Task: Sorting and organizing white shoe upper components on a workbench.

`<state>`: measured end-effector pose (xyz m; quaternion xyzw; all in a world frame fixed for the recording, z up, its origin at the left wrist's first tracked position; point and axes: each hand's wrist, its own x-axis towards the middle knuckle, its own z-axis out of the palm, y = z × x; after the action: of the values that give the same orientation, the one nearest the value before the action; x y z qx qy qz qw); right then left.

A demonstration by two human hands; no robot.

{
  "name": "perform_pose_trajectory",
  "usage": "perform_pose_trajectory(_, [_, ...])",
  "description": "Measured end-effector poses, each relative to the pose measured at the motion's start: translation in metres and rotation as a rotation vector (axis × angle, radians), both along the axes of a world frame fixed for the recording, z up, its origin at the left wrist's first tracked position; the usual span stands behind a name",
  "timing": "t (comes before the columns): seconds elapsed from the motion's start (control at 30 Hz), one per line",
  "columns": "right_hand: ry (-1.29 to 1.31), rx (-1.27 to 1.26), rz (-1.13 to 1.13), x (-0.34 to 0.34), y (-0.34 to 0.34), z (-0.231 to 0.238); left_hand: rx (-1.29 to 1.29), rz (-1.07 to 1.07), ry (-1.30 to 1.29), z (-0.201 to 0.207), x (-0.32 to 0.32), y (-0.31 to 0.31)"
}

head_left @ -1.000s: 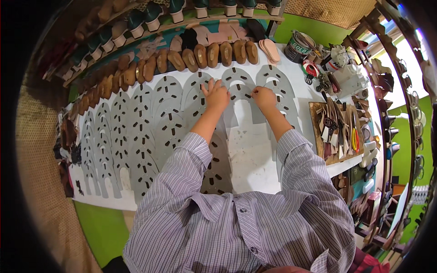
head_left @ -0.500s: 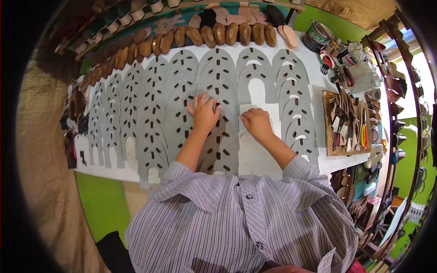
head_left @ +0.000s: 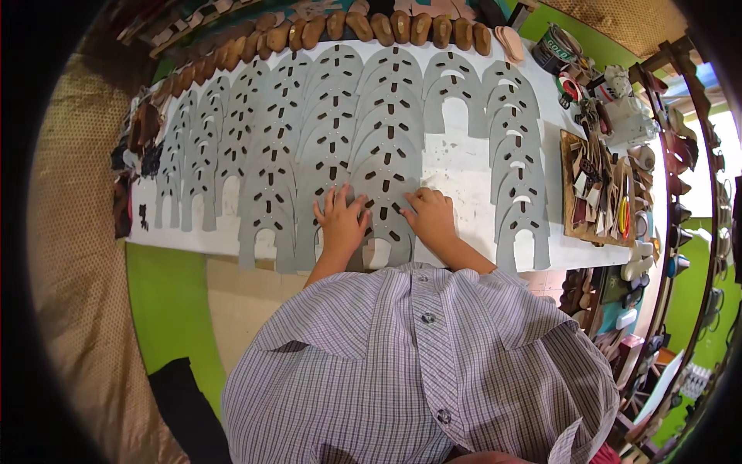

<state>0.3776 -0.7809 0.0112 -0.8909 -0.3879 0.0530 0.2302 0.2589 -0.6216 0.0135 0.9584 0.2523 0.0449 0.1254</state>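
Observation:
Rows of overlapping grey U-shaped shoe upper pieces (head_left: 334, 127), each with small dark tabs, cover the white table (head_left: 471, 166). My left hand (head_left: 340, 223) lies with its fingers spread over the near pieces in the two middle rows. To its right, my right hand (head_left: 434, 218) is at the right edge of the near piece in the centre row. Its fingers are bent, with thumb and forefinger close to a dark tab (head_left: 396, 208). Whatever may be between those fingertips is too small to make out.
Brown shoe lasts (head_left: 381, 29) line the table's far edge, with pinkish insole shapes (head_left: 509, 43) beside them. A can (head_left: 556, 48) stands at the far right. A board (head_left: 573, 193) holds leather scraps and tools. Racks of shoes (head_left: 676, 185) rise on the right.
The view has shifted, so the table sits higher in the picture. Both hands have come nearer to me along the centre row, and the right hand has moved left onto its edge.

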Motion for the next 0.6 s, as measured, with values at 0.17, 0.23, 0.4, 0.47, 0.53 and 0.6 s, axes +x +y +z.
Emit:
perform_pose_trajectory(0.17, [0.028, 0.000, -0.033, -0.011, -0.004, 0.000, -0.027, 0.021, 0.015, 0.009, -0.015, -0.006])
perform_pose_trajectory(0.23, [0.087, 0.052, -0.037, -0.012, -0.007, 0.003, -0.033, 0.030, 0.023, 0.009, -0.020, -0.006])
perform_pose_trajectory(0.4, [0.186, -0.047, 0.056, -0.021, -0.014, 0.002, -0.052, 0.060, -0.007, 0.004, -0.027, -0.004])
perform_pose_trajectory(0.47, [0.208, -0.038, 0.064, -0.022, -0.013, -0.001, -0.113, 0.074, 0.027, 0.004, -0.025, -0.002])
perform_pose_trajectory(0.53, [0.296, -0.019, 0.049, -0.021, -0.012, -0.001, -0.111, 0.042, 0.030, 0.008, -0.023, -0.002])
perform_pose_trajectory(0.6, [0.321, 0.042, 0.072, -0.020, -0.015, 0.001, -0.111, 0.007, 0.031, 0.013, -0.020, -0.002])
